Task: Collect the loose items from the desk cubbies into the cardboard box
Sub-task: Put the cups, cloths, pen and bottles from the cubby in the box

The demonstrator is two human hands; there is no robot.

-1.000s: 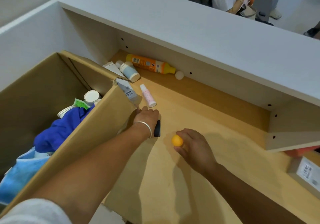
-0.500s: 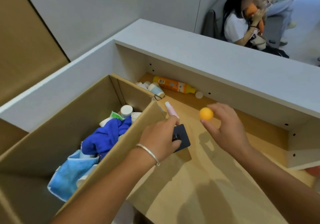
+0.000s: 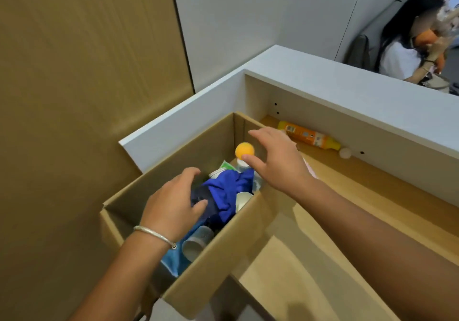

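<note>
Both my hands are over the open cardboard box [image 3: 223,248]. My right hand [image 3: 278,164] has its fingers spread wide; an orange ball [image 3: 244,149] touches only the tip of its thumb, above the box's far end. My left hand [image 3: 173,204] curls around a dark flat item [image 3: 200,196] just above a blue cloth [image 3: 229,191] inside the box. In the cubby behind, an orange bottle [image 3: 308,135] lies on its side with a small white ball [image 3: 345,153] beside it. A pink tube [image 3: 312,170] peeks out behind my right wrist.
The box also holds paper cups [image 3: 242,200], a grey roll [image 3: 196,243], a light blue cloth [image 3: 171,262] and a green packet [image 3: 224,165]. A grey counter top [image 3: 335,82] overhangs the wooden desk [image 3: 347,221]. A person sits behind the counter [image 3: 402,57].
Both hands moved left from the desk to above the box. The right hand opened its fingers around the orange ball. The left hand carried the dark item down into the box.
</note>
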